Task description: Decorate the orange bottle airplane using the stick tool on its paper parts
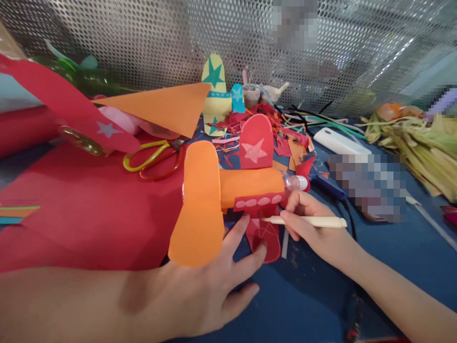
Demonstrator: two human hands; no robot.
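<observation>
In front of me lies a toy plane (252, 183) made from a plastic bottle wrapped in orange paper, its white cap toward the right. A large orange paper piece (200, 205) stands at its left end. The far red wing (256, 143) bears a filled pink star. On the near red wing (269, 245) there is a star in thin outline. My left hand (221, 271) has its fingers spread, some of them resting on the near wing. Pinched in my right hand (307, 214) is a cream-coloured marker (317, 221), its tip at the star outline.
Yellow-and-red scissors (153, 162) and red paper sheets (89, 205) lie left. A yellow paper plane (216, 102) stands behind, beside paper scraps (282, 136). Further right are a blue glue gun (326, 185), a white device (341, 143) and dried husks (421, 143). Perforated metal (160, 43) closes the back.
</observation>
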